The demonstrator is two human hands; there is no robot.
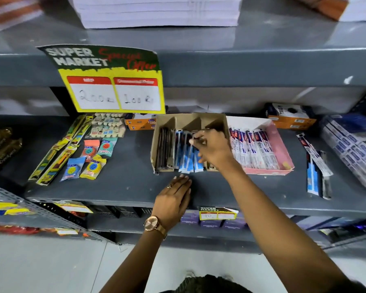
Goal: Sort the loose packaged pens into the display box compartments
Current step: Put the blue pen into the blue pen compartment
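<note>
3 cardboard box [154,144] compartments: dark pens [164,149], blue pens [186,157], third perhaps empty.

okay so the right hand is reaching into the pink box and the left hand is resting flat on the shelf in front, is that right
Not quite. In the head view the right hand is reaching into the brown cardboard display box, over the blue packaged pens, not the pink box beside it. The left hand does rest flat on the shelf in front.

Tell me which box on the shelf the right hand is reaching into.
The brown cardboard box with dividers, left of the pink box. The right hand is over its blue pen packs.
</note>
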